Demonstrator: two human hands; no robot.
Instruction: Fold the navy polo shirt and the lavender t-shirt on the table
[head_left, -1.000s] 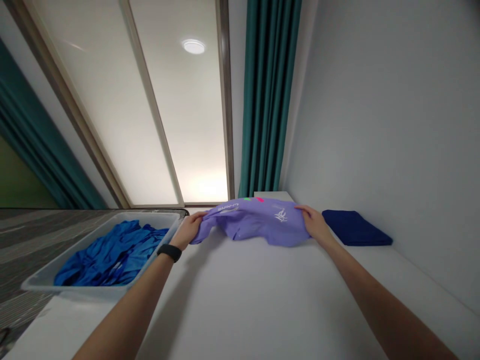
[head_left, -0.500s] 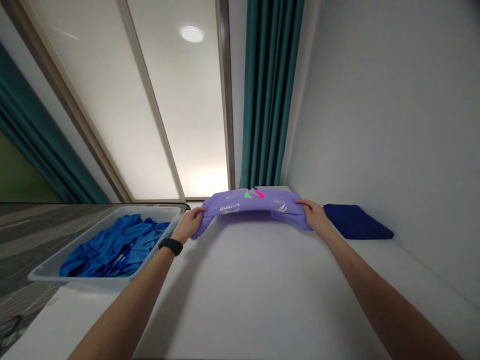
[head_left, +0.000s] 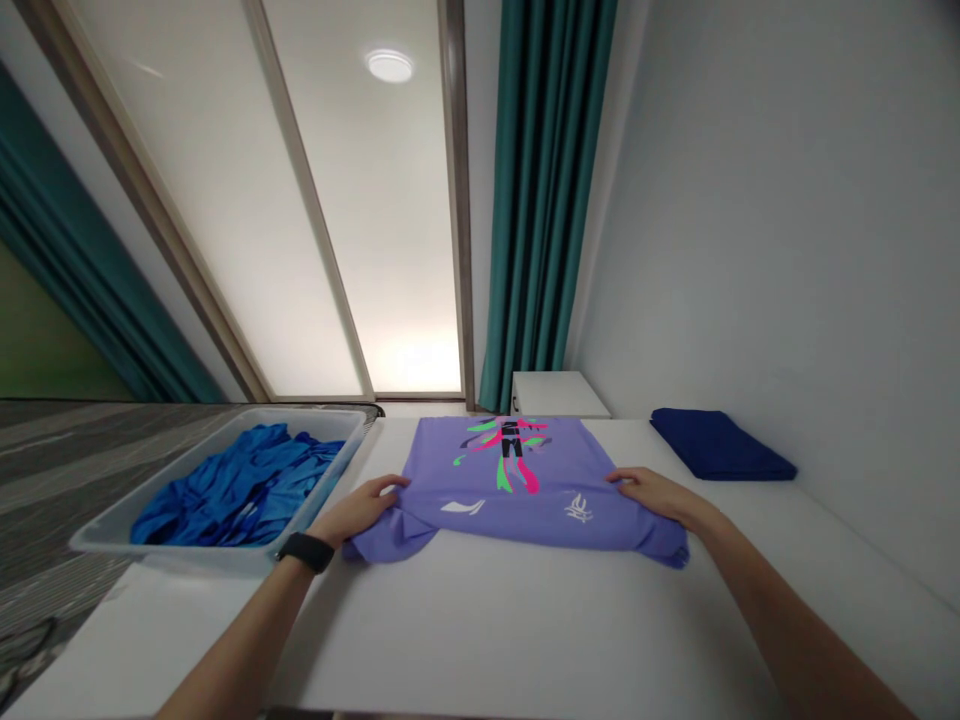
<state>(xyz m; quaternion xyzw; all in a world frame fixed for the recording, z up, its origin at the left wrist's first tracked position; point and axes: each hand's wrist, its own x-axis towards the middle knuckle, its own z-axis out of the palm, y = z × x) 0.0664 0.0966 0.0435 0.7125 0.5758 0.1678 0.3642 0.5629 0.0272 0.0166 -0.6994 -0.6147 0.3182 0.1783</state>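
A purple shirt (head_left: pixel 465 480) with a pink, green and black print and white marks lies spread over the white table (head_left: pixel 487 630), its far edge near the table's back. My left hand (head_left: pixel 364 508), with a black band on the wrist, pinches the shirt's left side near the sleeve. On the right side, my right hand (head_left: pixel 656 492) pinches the cloth between thumb and fingers. Both sleeves bunch outward beside the hands, toward the near edge of the shirt.
A translucent bin (head_left: pixel 97 543) holding crumpled blue cloth (head_left: pixel 232 490) stands at the left. Folded navy cloth (head_left: pixel 720 445) lies at the back right by the wall. Behind the table are a white cabinet (head_left: pixel 559 392) and a teal curtain (head_left: pixel 540 200).
Both hands have come nearer to me and moved apart, drawing the shirt down. It was raised and arched; now it lies flatter, with its print showing and the cabinet uncovered behind.
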